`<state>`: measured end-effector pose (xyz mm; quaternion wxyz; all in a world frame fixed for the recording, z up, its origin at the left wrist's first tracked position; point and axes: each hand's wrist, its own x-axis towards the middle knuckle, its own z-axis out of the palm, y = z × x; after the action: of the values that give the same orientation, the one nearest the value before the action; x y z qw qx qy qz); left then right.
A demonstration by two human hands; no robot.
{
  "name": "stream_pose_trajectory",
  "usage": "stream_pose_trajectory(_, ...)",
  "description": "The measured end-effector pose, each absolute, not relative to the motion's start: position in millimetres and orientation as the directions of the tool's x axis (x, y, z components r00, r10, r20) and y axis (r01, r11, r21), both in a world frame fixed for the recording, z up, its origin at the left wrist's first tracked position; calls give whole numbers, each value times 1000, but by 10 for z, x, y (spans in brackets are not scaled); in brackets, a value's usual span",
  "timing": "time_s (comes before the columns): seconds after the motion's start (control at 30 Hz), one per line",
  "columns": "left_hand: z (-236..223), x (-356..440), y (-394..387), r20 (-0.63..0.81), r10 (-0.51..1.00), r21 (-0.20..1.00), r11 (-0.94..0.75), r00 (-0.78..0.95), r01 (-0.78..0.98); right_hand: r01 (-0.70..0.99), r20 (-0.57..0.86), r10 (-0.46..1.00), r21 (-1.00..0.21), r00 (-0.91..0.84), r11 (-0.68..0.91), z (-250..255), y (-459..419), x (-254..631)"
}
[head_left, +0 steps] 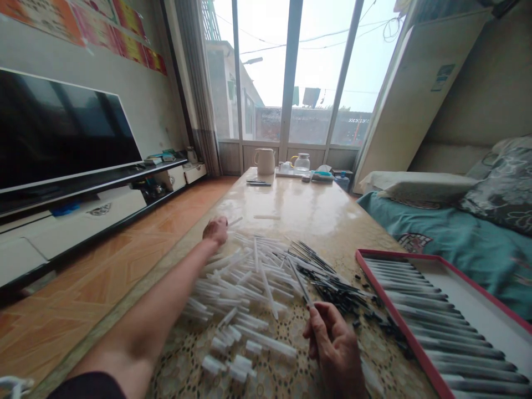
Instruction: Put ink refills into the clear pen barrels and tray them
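My right hand point(334, 346) is closed around the lower end of a slim pen barrel point(300, 282), which has a dark core and points up and left. Farther off, my left hand point(216, 230) has its fingers curled together at the pile's far left edge, with a pale pen tube point(235, 221) sticking out from the fingertips. Between the hands spreads a heap of translucent white pen tubes point(245, 277). Short clear pen caps point(241, 367) lie nearer me. Dark pen refills point(311, 257) and small black pen parts point(341, 296) are piled beyond my right hand.
At the right, a red-rimmed box point(432, 354) holds a row of assembled pens point(440, 310). One white tube point(267, 217) lies apart on the patterned tablecloth point(307, 208). A beige jug point(265, 161) and a glass teapot point(302, 162) stand at the far end. A sofa point(440, 238) flanks the table.
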<state>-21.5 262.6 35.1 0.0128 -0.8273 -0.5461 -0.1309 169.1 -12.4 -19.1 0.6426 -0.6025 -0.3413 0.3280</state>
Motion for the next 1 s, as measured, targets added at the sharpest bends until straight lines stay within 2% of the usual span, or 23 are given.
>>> stream_pose_trajectory(0.17,361,469,2597,238,734,143,-675,636,724,10,48,833,-999,551,52,-184,-134,1695)
stream_pose_trajectory(0.27,319,704,2535,215,637,166,-771,740,615,10,53,837,-998,544,56,-170,-138,1694)
stream_pose_trajectory(0.5,333,479,2332,170,560,190,-826,811,531,7,58,839,-998,540,65,-160,-127,1674)
stream_pose_trajectory(0.67,350,361,2203,132,507,139,-860,852,491,4,64,842,-997,535,73,-185,-123,1691)
stream_pose_trajectory(0.87,308,358,2113,111,488,75,-873,866,482,16,36,909,-999,416,32,-221,-128,1776)
stream_pose_trajectory(1.0,291,369,2050,110,468,38,-884,877,467,27,61,893,-998,445,54,-204,-130,1744)
